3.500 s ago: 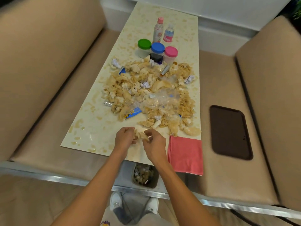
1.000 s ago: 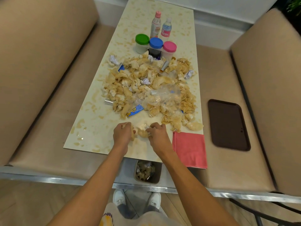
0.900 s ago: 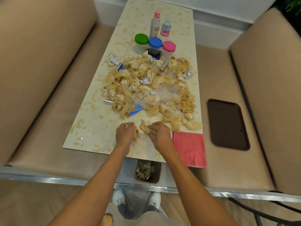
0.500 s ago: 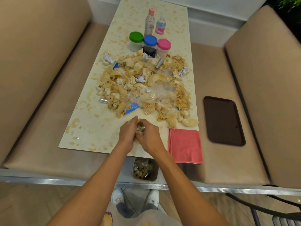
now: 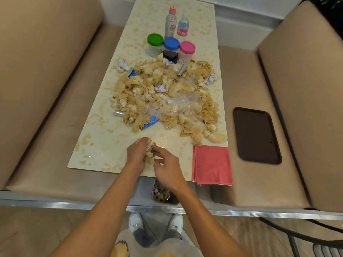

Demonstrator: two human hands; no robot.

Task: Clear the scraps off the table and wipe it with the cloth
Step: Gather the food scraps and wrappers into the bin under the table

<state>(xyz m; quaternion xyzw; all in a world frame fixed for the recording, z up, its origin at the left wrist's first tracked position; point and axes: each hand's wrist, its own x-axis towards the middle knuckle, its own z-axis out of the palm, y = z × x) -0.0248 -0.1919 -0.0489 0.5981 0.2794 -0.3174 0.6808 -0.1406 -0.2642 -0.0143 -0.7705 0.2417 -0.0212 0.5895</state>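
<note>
A big heap of crumpled tan paper scraps (image 5: 163,93), clear plastic and wrappers covers the middle of the cream table (image 5: 104,143). My left hand (image 5: 136,153) grips a wad of scraps (image 5: 149,152) near the table's front edge. Just to its right, my right hand (image 5: 166,166) touches the wad with its fingertips, fingers loosely spread. A folded red cloth (image 5: 212,165) lies flat at the table's front right corner.
A small bin (image 5: 164,194) holding scraps stands on the floor under the table's near edge. Three lidded jars (image 5: 171,45) and two bottles (image 5: 176,23) stand at the far end. A dark tray (image 5: 257,135) lies on the right bench seat. Padded benches flank both sides.
My hands came together near the front edge and bundled the loose scraps into one wad in my left hand. My right hand has now loosened and drawn slightly back.
</note>
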